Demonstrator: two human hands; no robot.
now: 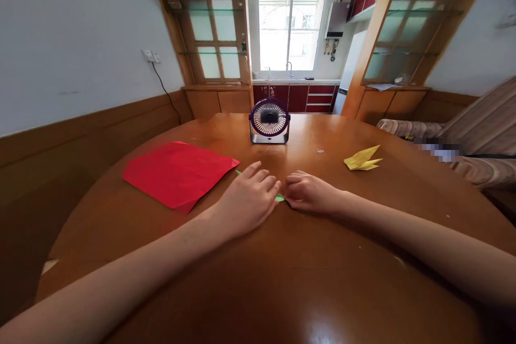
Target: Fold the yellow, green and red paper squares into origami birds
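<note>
A small piece of green folded paper (279,198) lies on the table, mostly hidden under my left hand (250,198). One thin green tip sticks out past the left index finger, and another bit shows between the two hands. My left hand holds the paper down with bent fingers. The fingers of my right hand (307,192) are curled in and pinch the right-hand end of the paper. To the left lies a large red sheet of paper (179,174) with creased corners. A yellow folded paper figure (363,159) with pointed ends rests to the right.
A small purple desk fan (269,120) stands upright beyond my hands on the round wooden table (258,290). A small white scrap (320,151) lies to the right of the fan. A striped seat (479,123) is at the right edge.
</note>
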